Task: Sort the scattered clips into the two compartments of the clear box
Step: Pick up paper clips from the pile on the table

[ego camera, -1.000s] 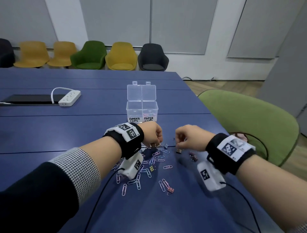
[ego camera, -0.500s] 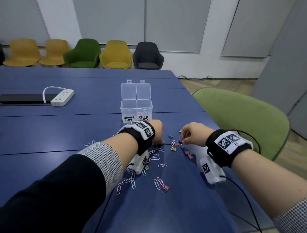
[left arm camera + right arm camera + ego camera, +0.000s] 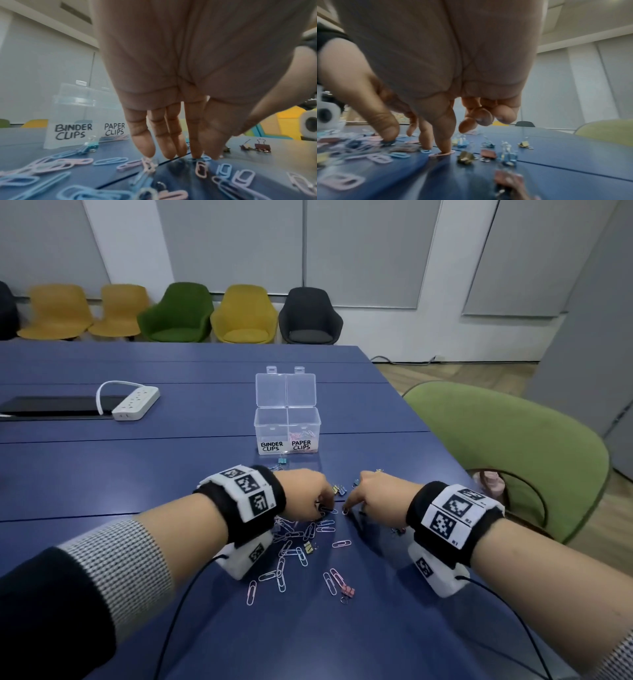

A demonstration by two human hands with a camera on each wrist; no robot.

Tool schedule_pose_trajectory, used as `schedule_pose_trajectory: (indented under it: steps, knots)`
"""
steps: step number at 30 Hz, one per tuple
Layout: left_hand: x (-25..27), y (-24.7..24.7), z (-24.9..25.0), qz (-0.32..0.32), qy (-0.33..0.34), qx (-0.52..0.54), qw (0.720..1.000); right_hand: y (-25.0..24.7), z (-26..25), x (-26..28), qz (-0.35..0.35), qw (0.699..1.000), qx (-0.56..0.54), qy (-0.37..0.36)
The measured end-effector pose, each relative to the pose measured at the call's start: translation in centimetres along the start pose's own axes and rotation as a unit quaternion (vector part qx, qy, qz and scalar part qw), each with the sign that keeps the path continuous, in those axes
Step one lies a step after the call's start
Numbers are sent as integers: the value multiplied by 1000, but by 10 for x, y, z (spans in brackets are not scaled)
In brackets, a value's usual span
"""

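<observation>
The clear box (image 3: pixel 272 424) stands open mid-table, with its left half labelled BINDER CLIPS and its right half PAPER CLIPS (image 3: pixel 301 436), where a few clips lie. Pastel paper clips (image 3: pixel 294 542) and small binder clips (image 3: pixel 339 490) are scattered in front of it. My left hand (image 3: pixel 323 506) points its straight fingers (image 3: pixel 144 147) down; index and thumb tips press a flat blue paper clip (image 3: pixel 201 158). My right hand (image 3: pixel 349 510) is just beside it, index (image 3: pixel 443 142) on a pink paper clip (image 3: pixel 441 154), thumb (image 3: pixel 385 128) on a blue one. Its other fingers are curled.
A pink binder clip (image 3: pixel 347 590) lies nearest me and a blue one (image 3: pixel 282 461) lies by the box front. A white power strip (image 3: pixel 137 402) and a dark slab (image 3: pixel 51 405) are at the far left. A green chair (image 3: pixel 507 457) stands at the table's right edge.
Both hands have drawn together over the pile. The right hand, a loose fist before, now stretches its index and thumb down onto clips. The left fingertips have come down onto the table.
</observation>
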State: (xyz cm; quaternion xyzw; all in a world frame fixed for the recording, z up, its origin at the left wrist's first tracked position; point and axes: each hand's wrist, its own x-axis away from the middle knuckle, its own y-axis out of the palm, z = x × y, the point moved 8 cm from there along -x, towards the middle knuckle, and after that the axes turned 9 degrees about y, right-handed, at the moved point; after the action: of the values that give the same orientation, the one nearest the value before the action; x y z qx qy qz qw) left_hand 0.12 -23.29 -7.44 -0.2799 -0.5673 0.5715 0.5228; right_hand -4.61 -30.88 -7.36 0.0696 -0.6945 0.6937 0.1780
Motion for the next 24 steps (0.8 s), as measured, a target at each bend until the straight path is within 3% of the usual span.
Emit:
schedule_pose_trajectory:
  steps: [5,12,18,24]
  knots:
    - [15,-1,-17,13,-36,1,999,5,-26,18,19,998,46,-42]
    - [2,-6,1,23,-78,-49,995,5,-56,17,56,994,68,-64]
    - [-2,-6,-3,21,-83,-26,996,11,-53,22,26,996,83,-33]
    - [4,2,-14,-28,-99,34,994,18,-46,23,-9,998,58,-11]
